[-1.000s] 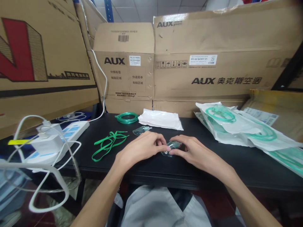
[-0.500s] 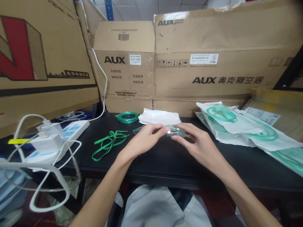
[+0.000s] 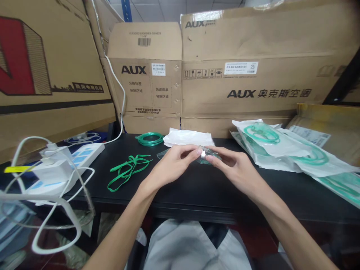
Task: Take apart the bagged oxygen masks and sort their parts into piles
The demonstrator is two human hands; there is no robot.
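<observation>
Both hands meet above the middle of the black table [image 3: 197, 191]. My left hand [image 3: 171, 165] and my right hand [image 3: 233, 168] pinch a small clear plastic mask part [image 3: 206, 154] with a green tint between their fingertips, lifted off the table. Another clear plastic piece [image 3: 163, 153] lies just behind my left hand. A loose green strap [image 3: 128, 168] lies to the left of my left hand. A coil of green tubing [image 3: 150, 138] and a flat white bag [image 3: 188, 138] lie at the back.
Sealed bags with green tubing sets [image 3: 281, 148] are piled at the right. A white power strip with chargers and cables [image 3: 62, 165] sits at the left edge. Large cardboard boxes [image 3: 239, 75] wall in the back and left.
Both hands have lifted the clear part off the table and moved it away from me, towards the white bag. The view has shifted slightly.
</observation>
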